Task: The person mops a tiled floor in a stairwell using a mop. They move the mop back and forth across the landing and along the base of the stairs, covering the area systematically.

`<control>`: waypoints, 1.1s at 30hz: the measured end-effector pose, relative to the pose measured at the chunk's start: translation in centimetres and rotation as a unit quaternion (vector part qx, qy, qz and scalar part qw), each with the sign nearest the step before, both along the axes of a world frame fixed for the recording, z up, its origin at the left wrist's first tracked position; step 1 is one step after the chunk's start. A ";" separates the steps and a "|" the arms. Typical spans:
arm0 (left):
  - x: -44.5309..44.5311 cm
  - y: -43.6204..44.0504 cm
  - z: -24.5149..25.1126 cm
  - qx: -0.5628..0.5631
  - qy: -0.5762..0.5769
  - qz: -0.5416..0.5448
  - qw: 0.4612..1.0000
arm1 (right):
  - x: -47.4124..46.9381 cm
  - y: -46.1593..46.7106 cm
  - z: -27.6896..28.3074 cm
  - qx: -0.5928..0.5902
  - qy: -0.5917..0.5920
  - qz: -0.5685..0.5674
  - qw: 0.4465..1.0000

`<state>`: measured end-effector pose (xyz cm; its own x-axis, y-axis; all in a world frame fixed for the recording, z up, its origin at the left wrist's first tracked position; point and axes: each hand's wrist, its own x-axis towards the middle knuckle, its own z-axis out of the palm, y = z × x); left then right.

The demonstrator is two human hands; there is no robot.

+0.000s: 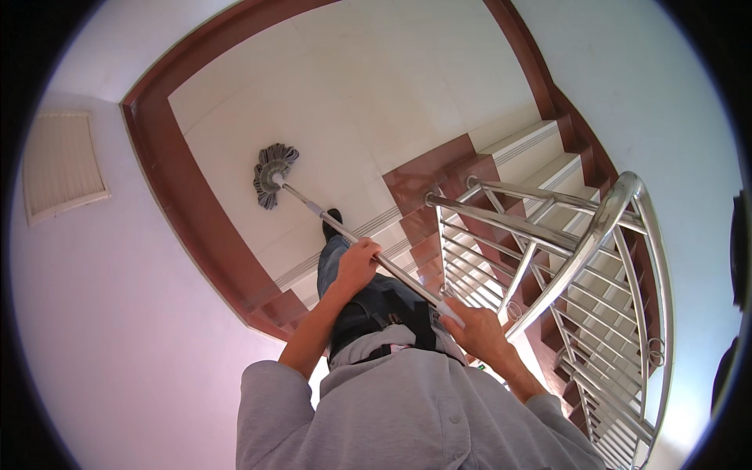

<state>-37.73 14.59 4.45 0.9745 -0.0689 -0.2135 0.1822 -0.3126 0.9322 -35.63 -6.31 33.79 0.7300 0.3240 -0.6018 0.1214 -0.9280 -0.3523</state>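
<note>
A mop with a metal pole [405, 277] slants across the view from lower right to upper left. My left hand [357, 265] is closed round the middle of the pole. Around the white grip at the pole's near end, my right hand [474, 329] is closed, close to my waist. The grey string mop head [275, 175] lies spread on the pale tiled landing floor [346, 100], beyond my one visible black shoe [332, 225].
A stainless steel stair railing [511, 223] stands to the right, with stairs [529, 147] rising beyond it. Steps with grooved edges lie under me. Dark red skirting [182, 194] borders the landing, and a louvred panel [64, 164] is on the left wall.
</note>
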 end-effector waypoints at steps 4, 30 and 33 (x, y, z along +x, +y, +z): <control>0.5 0.5 -1.4 0.048 -0.017 0.055 0.997 | 0.5 -0.4 0.1 0.056 -0.031 -0.022 0.998; 4.9 -26.9 -9.9 0.125 -0.083 -0.139 0.979 | -3.7 -35.5 -10.8 0.177 -0.094 -0.186 0.962; 5.3 -32.7 -10.3 0.087 -0.105 -0.252 0.958 | -8.5 -39.5 -10.0 0.148 -0.102 -0.272 0.946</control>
